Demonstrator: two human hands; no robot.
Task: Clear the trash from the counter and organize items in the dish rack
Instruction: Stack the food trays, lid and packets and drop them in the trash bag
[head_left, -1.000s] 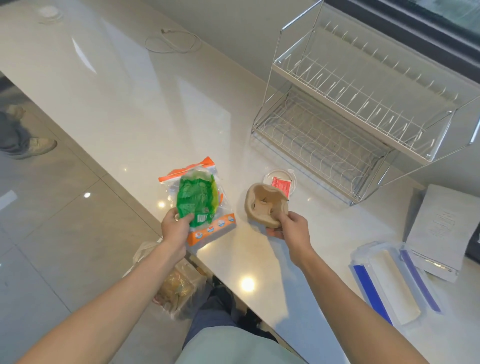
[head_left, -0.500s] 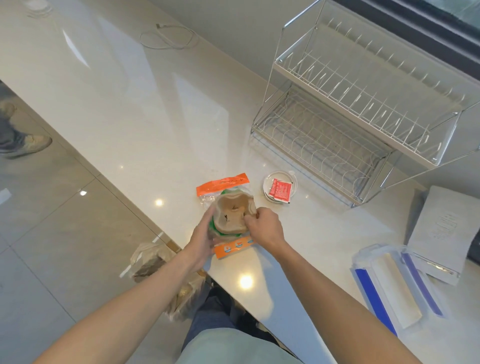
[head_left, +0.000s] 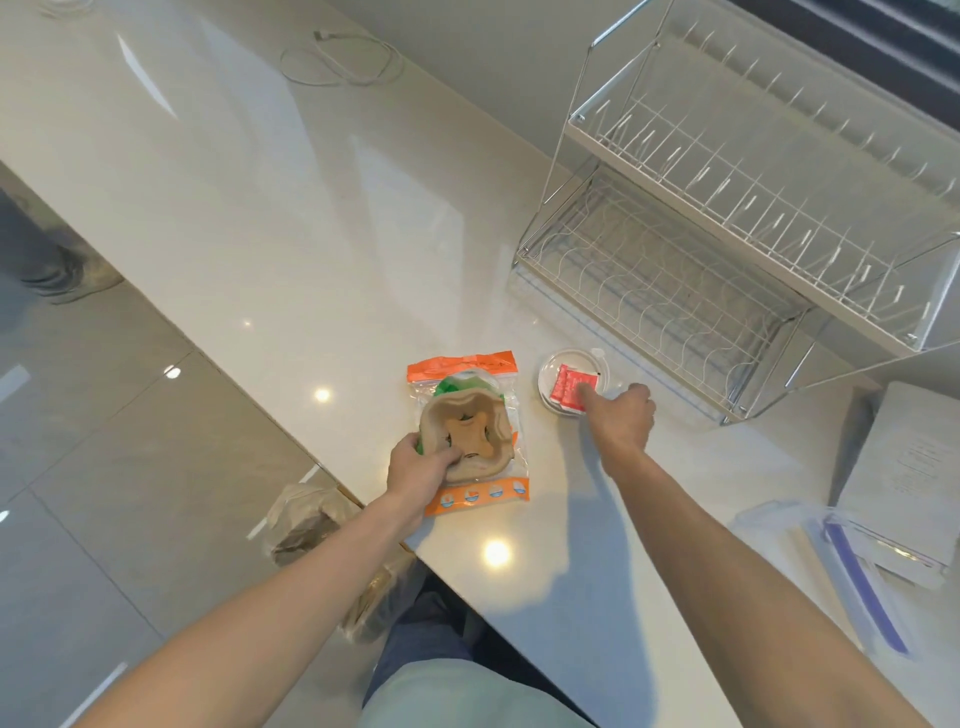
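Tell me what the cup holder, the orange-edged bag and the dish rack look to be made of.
Cup holder: moulded paper pulp, it seems; matte tan, soft rounded edges. Bag: thin clear plastic film, glossy and wrinkled, with printed orange bands and something green showing through. Dish rack: thin metal wire, apparently, with a shiny silver finish; chrome or steel cannot be told.

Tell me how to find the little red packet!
Look at the big wire dish rack on the white counter. Just in front of its lower left corner sits a small round clear lid, and the red packet lies on it, at the right hand fingertips. It is the only red thing there.
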